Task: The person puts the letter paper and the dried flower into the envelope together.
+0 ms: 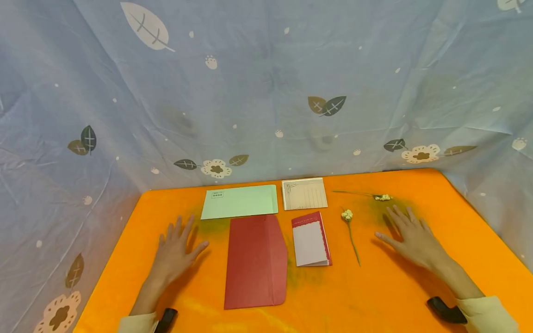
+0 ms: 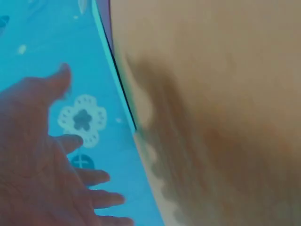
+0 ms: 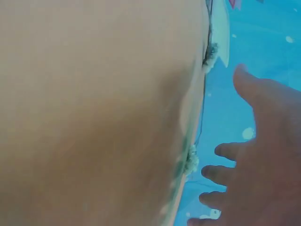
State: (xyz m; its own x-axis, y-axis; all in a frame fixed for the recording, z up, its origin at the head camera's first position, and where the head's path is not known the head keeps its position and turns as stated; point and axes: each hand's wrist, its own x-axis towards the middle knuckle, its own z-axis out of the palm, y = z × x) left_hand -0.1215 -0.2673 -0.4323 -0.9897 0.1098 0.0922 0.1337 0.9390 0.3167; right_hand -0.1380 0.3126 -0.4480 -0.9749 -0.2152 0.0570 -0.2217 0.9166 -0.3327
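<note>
My left hand [image 1: 174, 256] hovers over the left of the table with its fingers spread, holding nothing. To its right lies a red envelope [image 1: 250, 263] with its flap on the right side. A pale green envelope [image 1: 239, 201] lies behind it. My right hand [image 1: 416, 240], fingers also spread, hovers on the right side. Nearest to it are two small flower stems with pale yellow blossoms, one lying crosswise [image 1: 382, 197] and one pointing toward me [image 1: 347, 215]. Between the hands sit a folded red and white card [image 1: 310, 240] and a cream lined card [image 1: 305, 194].
An orange cloth [image 1: 350, 305] covers the table. Blue curtain fabric [image 1: 258, 92] with leaf and flower prints hangs behind it and along both sides. Dark bands [image 1: 446, 311] sit at both wrists, beside light sleeves [image 1: 491, 314].
</note>
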